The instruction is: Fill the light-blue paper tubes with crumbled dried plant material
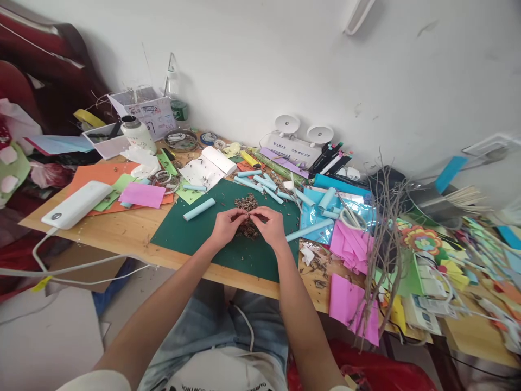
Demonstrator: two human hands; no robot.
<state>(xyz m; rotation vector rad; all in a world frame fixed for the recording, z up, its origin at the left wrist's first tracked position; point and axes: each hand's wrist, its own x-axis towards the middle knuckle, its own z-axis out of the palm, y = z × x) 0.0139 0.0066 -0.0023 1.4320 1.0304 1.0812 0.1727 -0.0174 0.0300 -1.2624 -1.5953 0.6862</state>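
Over a dark green cutting mat (183, 236), my left hand (227, 224) and my right hand (268, 221) meet with thumbs and forefingers pinched. Between the fingertips is a small brown dried plant bit, mostly hidden by the fingers. A heap of crumbled dried leaves (246, 202) lies just behind and under the fingertips, with loose crumbs around it. To the left, one light-blue paper tube (199, 209) rests on the mat. Several more blue paper tubes (266, 185) are bunched beyond the heap and to the right.
A white power bank (77, 205) with a cable sits at the left. Behind are a white paper roll (218, 161), a bottle (137, 133) and a two-headed white lamp (301, 146). Scissors (352, 217), pink paper (352, 304) and upright dry twigs (385, 239) crowd the right.
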